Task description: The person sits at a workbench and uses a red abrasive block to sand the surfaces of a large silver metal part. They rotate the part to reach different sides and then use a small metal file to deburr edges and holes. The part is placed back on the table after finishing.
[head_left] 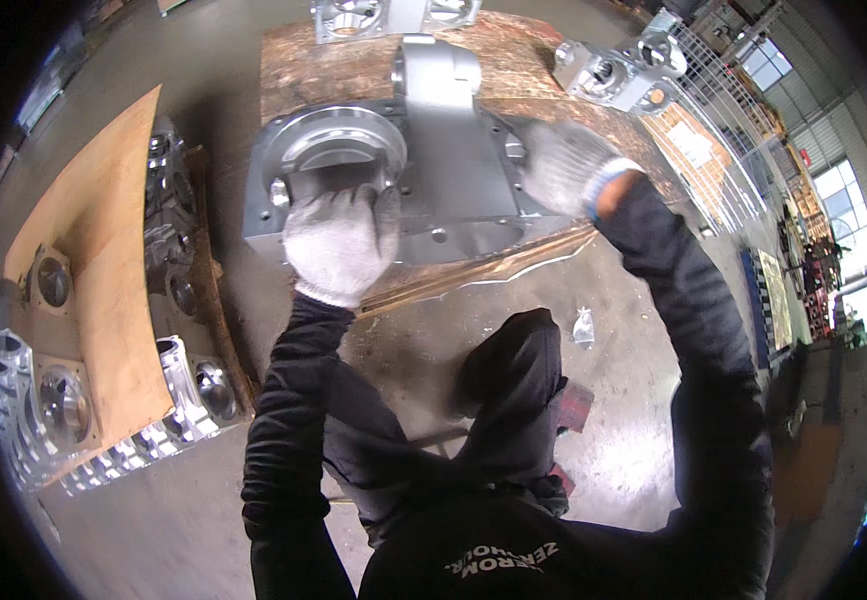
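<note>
A large machined grey metal housing (458,165) lies in front of me on a worn wooden board (513,60). It has a round bore (338,140) at its left end and a raised cylindrical neck pointing away from me. My left hand (338,245), in a whitish knit glove, is closed over the housing's front edge by the bore, with its fingertips curled inward. At the housing's right end is my right hand (571,168), also gloved. Motion smears it, and its fingers are partly hidden against the metal.
More metal castings sit at the board's far edge (353,15) and far right (618,75). To the left, a stack of castings (63,400) carries a plywood sheet (103,250). A white wire mesh (713,130) stands at the right. A small clear plastic piece (583,327) lies on the concrete floor.
</note>
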Available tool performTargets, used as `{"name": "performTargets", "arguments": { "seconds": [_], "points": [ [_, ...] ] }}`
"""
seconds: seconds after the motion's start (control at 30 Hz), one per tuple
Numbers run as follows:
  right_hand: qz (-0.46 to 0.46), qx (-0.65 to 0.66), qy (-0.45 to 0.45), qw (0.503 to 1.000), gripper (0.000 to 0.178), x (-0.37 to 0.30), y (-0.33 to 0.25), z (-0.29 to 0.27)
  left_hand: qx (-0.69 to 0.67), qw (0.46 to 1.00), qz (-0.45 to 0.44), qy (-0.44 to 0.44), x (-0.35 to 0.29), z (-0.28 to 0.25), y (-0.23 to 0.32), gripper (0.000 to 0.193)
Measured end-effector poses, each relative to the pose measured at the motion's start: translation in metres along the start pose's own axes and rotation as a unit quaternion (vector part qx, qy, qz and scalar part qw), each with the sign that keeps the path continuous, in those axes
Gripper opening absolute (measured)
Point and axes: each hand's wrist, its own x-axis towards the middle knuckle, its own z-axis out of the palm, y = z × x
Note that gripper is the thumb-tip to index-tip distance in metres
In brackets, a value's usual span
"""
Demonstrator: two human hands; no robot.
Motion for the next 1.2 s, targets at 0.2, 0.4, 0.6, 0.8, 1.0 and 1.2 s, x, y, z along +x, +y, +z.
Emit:
{"name": "performTargets", "arguments": {
  "seconds": [0.2, 0.4, 0.6, 0.8, 1.0, 1.2],
  "points": [
    [0.058, 0.095, 0.128, 0.986, 0.027, -0.026, -0.023, 0.0, -0.015, 1.0, -0.014, 0.011, -0.003, 0.004, 0.007, 0.023],
    [0.203, 0.11, 0.052, 0.972, 0.031, -0.039, -0.011, -0.016, -0.032, 0.999, -0.018, 0.003, -0.001, 0.003, 0.004, 0.023],
    [0.046, 0.332, 0.296, 0.895, 0.038, -0.04, -0.039, -0.036, -0.03, 0.999, -0.027, 0.014, -0.004, 0.005, 0.001, 0.023],
    [0.052, 0.203, 0.22, 0.953, 0.033, 0.007, -0.049, -0.027, -0.028, 0.999, -0.015, -0.014, -0.006, 0.0, -0.004, 0.023],
    [0.046, 0.198, 0.17, 0.964, 0.034, 0.01, -0.06, -0.049, -0.029, 0.999, -0.028, -0.01, -0.002, 0.003, -0.003, 0.025],
    [-0.151, 0.021, 0.248, 0.957, 0.03, 0.128, -0.051, 0.003, -0.014, 0.999, 0.01, -0.037, -0.008, 0.009, -0.003, 0.024]
  ]
}}
